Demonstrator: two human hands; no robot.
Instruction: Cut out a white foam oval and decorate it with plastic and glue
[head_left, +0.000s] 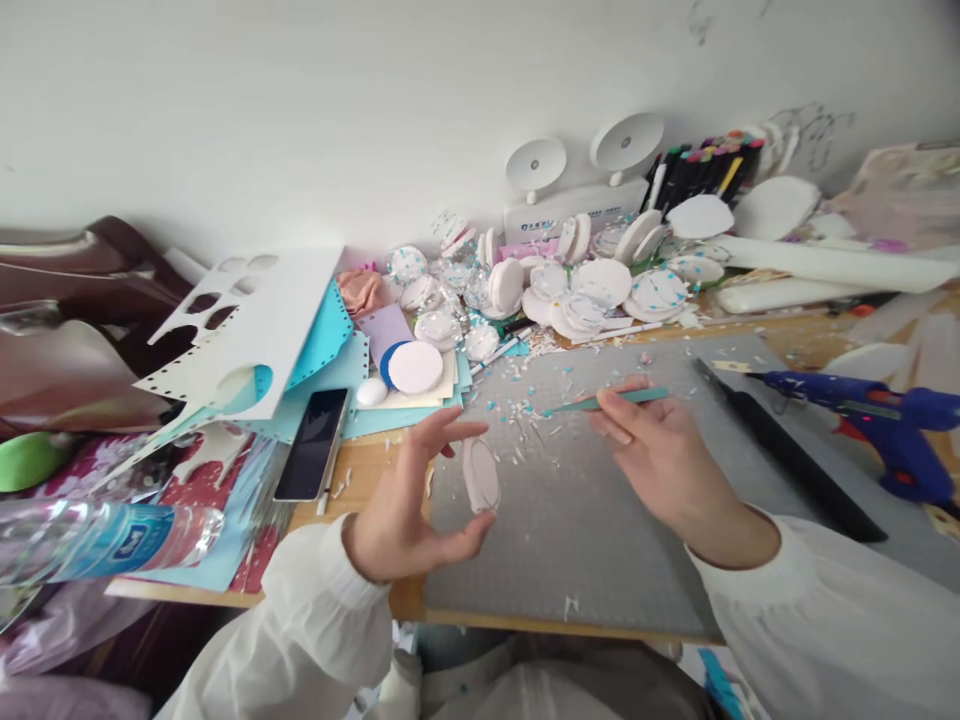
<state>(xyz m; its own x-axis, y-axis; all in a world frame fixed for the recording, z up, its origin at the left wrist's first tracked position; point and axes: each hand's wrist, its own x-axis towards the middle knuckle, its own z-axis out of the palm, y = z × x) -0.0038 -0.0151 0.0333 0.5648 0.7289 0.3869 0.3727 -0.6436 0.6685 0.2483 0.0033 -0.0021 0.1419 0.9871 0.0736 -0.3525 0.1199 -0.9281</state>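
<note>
Between the thumb and fingertips of my left hand (pixel 416 495) is a white round disc (pixel 481 474), stood on edge and tilted so that it shows as a narrow oval. My right hand (pixel 664 455) pinches a slim teal tool, which looks like tweezers (pixel 637 396); its pointed tip is directed left, over small blue and white scraps. The tip is apart from the disc. Both hands are above a grey cutting mat (pixel 540 560).
A blue glue gun (pixel 885 410) and a long black tool (pixel 802 455) lie at right. Many white discs (pixel 506 285), some with blue bits, are heaped at the back. Left are a phone (pixel 313 445), cut sheets (pixel 277 310) and a water bottle (pixel 112 540).
</note>
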